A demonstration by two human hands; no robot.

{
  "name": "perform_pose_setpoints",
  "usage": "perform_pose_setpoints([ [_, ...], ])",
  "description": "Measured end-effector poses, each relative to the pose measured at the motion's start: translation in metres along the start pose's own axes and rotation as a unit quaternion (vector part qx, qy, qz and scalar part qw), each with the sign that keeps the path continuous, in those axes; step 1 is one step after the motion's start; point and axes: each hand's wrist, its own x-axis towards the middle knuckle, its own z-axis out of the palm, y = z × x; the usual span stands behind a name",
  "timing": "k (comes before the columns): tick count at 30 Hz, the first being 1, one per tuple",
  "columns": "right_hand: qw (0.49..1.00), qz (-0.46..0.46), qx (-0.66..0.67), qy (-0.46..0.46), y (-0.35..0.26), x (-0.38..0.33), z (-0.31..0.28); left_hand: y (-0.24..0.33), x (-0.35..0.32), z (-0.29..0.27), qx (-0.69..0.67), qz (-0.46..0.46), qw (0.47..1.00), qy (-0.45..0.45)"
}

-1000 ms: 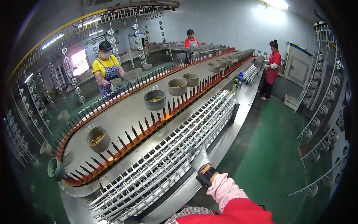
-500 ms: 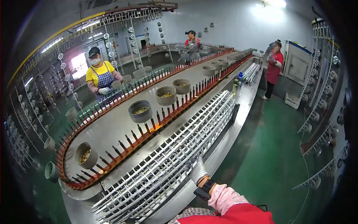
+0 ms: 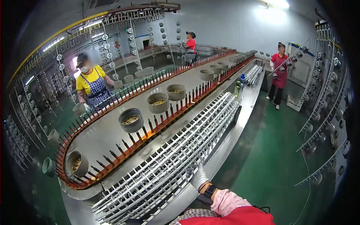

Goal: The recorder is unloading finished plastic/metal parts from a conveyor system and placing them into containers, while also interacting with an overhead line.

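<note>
My left hand (image 3: 197, 177) wears a striped glove with dark grey fingers, and a black watch (image 3: 210, 190) circles its wrist. Its bent fingers curl over the near edge of a stack of silver metal racks (image 3: 168, 157), the thumb pointing away from me. These racks are long bars set with many short crosspieces, piled lengthwise. How firmly the fingers grip is hard to make out. My right hand does not show.
Beyond the stack a conveyor loop with upright red-and-black spindles (image 3: 123, 147) runs round a metal table. On it stand round grey pots (image 3: 131, 120) with gold-coloured pieces inside. Two bottles (image 3: 240, 84) stand past the racks. Hanging racks (image 3: 322, 135) line the right. Three co-workers are nearby.
My left hand has shifted slightly toward me along the stack. The pots and spindles have travelled left and nearer. The co-worker at right has turned and holds a rack with cups.
</note>
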Motion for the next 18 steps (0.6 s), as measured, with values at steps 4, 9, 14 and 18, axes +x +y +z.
perform_pose_setpoints([
  [4,1.0,0.014,0.001,0.024,0.011,0.006,0.002,-0.007,0.022,0.001,0.087,0.105,0.99,0.03],
  [9,1.0,-0.006,0.002,-0.001,0.026,0.012,0.007,-0.033,0.071,0.028,-0.056,0.089,0.993,0.045],
  [14,0.997,-0.02,-0.023,-0.068,0.039,0.031,0.002,-0.048,0.078,0.048,-0.171,-0.047,0.983,0.042],
  [18,0.998,0.001,-0.005,-0.064,0.043,0.053,-0.011,-0.045,0.105,0.083,-0.221,-0.002,0.959,0.178],
])
